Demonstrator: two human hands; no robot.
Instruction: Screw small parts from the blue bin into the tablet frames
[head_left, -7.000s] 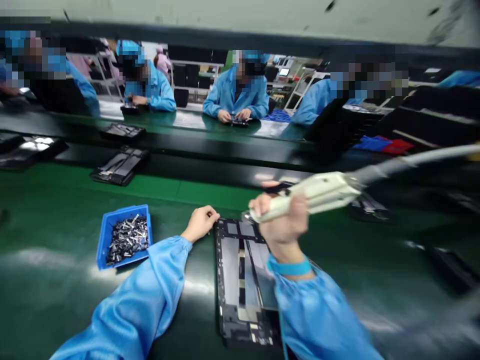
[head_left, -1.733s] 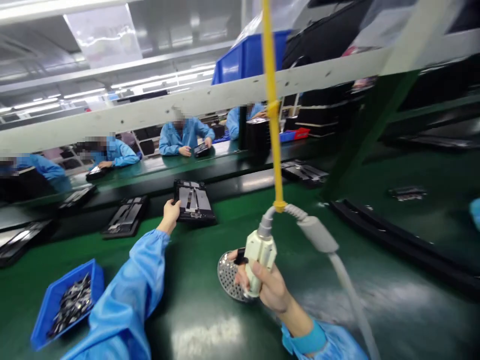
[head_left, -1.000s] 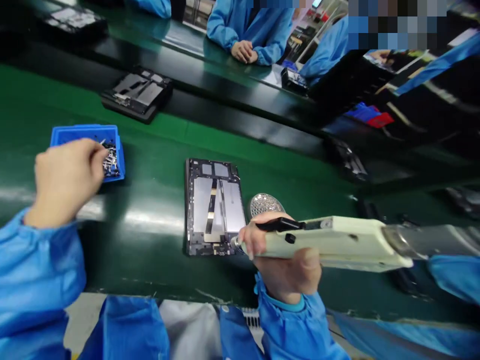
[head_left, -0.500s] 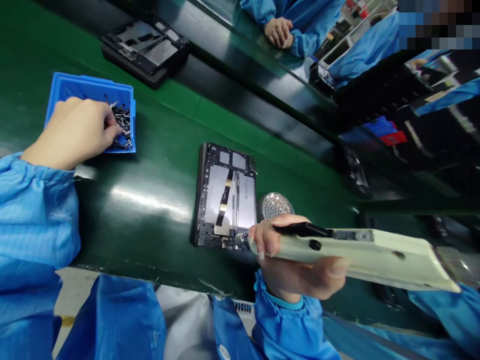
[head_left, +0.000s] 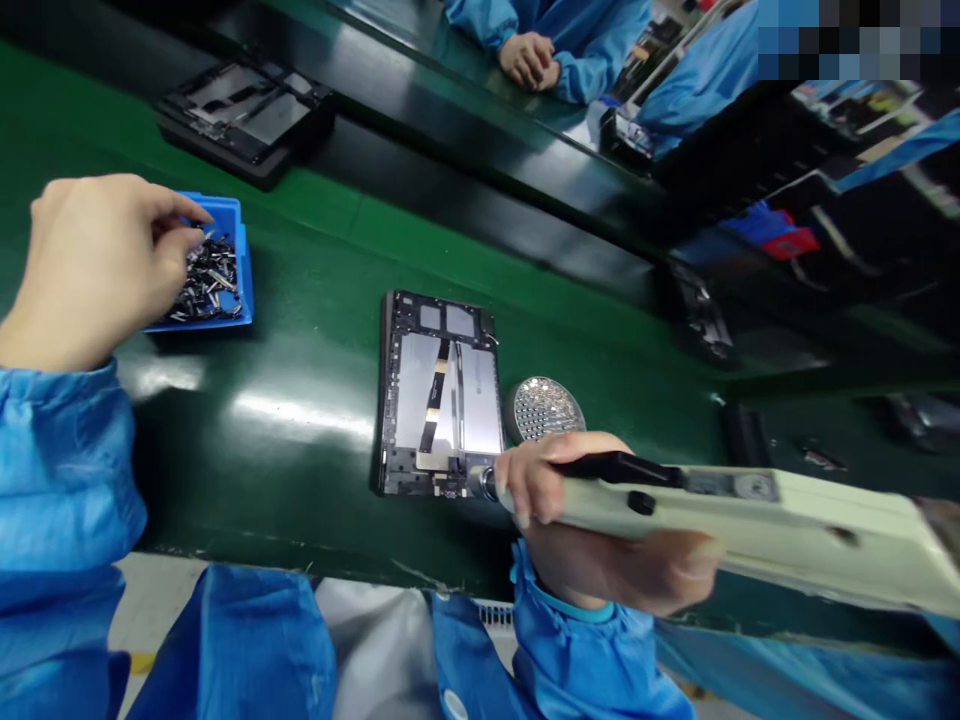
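Note:
My right hand (head_left: pixel 592 530) is wrapped round a cream electric screwdriver (head_left: pixel 750 520), whose tip sits at the near right corner of an open tablet frame (head_left: pixel 439 395) lying on the green belt. My left hand (head_left: pixel 97 265) hovers over a small blue tray (head_left: pixel 236 265) of metal parts, fingers curled and pinched together at the tray's edge; what they hold, if anything, is too small to see. A round perforated metal dish (head_left: pixel 545 408) sits just right of the tablet frame.
Another tablet frame (head_left: pixel 244 115) lies on the belt at the back left. Across the line, a co-worker's folded hands (head_left: pixel 529 60) rest on the far bench. Dark trays and parts (head_left: pixel 694 310) lie to the right. The belt's near edge runs by my body.
My left hand has lifted slightly out of the blue tray with fingers pinched. The right hand and screwdriver stay at the tablet frame's near corner. Earlier, the left hand pulled a frame from the belt.

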